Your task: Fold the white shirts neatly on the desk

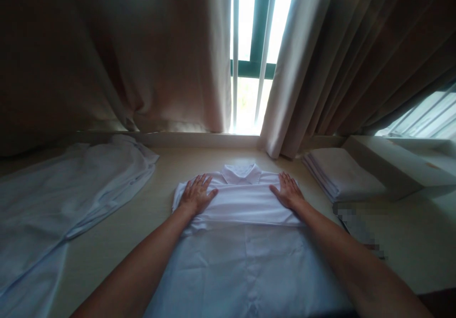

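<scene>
A white collared shirt (228, 256) lies spread on the pale tabletop, its collar pointing toward the window. Across the chest, just below the collar, runs a folded band of white cloth, which looks like the sleeves laid over. My left hand (197, 194) rests flat on the left end of this band, fingers spread. On the right end, my right hand (288, 192) presses down in the same way, palm on the cloth and fingers apart. Both hands touch the shirt without grasping it.
More white garments (89, 190) lie loosely piled at the left. At the right are a folded stack of white cloth (342, 171), a pale box-like ledge (388, 166) and a pixelated flat item (359, 228). Curtains (171, 61) hang along a barred window (249, 99) behind.
</scene>
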Tool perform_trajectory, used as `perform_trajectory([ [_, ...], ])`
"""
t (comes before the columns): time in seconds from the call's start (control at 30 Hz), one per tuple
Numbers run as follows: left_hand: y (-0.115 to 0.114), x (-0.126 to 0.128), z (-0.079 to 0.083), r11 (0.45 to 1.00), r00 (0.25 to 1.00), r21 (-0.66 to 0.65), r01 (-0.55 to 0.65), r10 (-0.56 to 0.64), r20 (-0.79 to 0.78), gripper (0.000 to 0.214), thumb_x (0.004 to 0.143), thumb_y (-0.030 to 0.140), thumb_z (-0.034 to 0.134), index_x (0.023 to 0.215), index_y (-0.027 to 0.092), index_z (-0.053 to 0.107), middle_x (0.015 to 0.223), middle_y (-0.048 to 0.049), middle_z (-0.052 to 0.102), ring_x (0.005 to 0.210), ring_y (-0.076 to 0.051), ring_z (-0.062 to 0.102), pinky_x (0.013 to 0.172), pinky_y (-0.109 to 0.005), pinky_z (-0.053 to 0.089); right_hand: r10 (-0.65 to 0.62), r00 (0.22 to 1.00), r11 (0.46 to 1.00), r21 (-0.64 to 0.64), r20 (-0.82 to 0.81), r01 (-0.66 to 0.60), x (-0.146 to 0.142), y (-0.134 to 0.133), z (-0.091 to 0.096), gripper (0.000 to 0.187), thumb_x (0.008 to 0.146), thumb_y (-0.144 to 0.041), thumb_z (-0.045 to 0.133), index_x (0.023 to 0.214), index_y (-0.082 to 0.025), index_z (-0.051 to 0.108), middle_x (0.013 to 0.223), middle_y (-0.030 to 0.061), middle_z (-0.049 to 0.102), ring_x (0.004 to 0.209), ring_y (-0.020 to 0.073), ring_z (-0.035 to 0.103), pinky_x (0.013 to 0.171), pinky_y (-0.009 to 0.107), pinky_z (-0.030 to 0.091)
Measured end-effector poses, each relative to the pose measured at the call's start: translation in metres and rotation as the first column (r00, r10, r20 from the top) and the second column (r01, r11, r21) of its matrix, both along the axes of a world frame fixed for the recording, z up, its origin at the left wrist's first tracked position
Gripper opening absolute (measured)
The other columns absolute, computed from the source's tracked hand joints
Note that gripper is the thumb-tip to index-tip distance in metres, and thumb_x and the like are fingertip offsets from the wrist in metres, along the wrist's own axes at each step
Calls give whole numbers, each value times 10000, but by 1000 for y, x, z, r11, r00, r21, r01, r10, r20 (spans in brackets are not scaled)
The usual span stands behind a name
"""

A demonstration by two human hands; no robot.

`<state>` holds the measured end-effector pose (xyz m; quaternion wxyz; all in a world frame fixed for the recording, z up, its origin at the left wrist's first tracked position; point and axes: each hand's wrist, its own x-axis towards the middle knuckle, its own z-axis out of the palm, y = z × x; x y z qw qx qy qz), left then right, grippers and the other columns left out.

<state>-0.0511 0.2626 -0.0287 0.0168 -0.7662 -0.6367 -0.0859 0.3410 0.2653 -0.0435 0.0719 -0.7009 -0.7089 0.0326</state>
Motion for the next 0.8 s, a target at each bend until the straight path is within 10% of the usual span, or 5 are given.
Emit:
perform_trajectory([
  [0.23,-33,31,33,962,994,251,105,-97,-43,568,917,448,359,1354,104,476,1446,-163,422,1380,-269,305,1154,-458,151,41,997,996,82,60,-45,-20,-11,24,774,924,-610,250,1487,-80,244,1565,123,124,1443,247,-17,1148,435,-51],
  [0.53,-105,67,14,999,998,-12,53,-53,24,647,834,689,342,1407,391,387,1544,-38,272,1423,-348,157,1100,-617,80,344,935,933,-80,-80,-351,-124,-93,34,710,874,-726,229,1479,-357,259,1575,13,126,1441,287,29,1124,515,-31],
  [0.8,-110,16,6,996,996,-6,-87,86,-16,744,814,730,305,1456,354,296,1561,-56,221,1436,-330,114,1126,-535,12,83,996,996,-41,-31,-84,-34,-119,19,774,881,-723,160,1500,-264,232,1574,43,128,1443,247,25,1141,467,-17],
])
